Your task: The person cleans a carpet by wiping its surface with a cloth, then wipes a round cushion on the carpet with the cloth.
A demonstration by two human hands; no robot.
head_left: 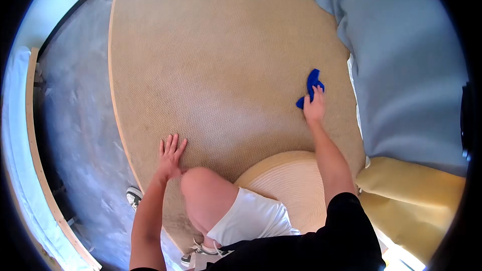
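A crumpled blue cloth [313, 83] lies on a broad tan woven mat [216, 45], towards its right side. My right hand [315, 106] is on the cloth, with its fingers bent over the lower part; the upper part sticks out beyond them. My left hand [172, 156] rests palm down on the mat near its left edge, fingers spread, holding nothing. One of my knees is bent on the mat, just right of that hand.
A round pale woven cushion [288, 180] sits beside my leg. Grey-blue upholstery [401, 60] and a yellow cushion [416, 185] border the right side. Left of the mat is a grey floor [83, 115], then a wooden-edged piece with light blue fabric [17, 135].
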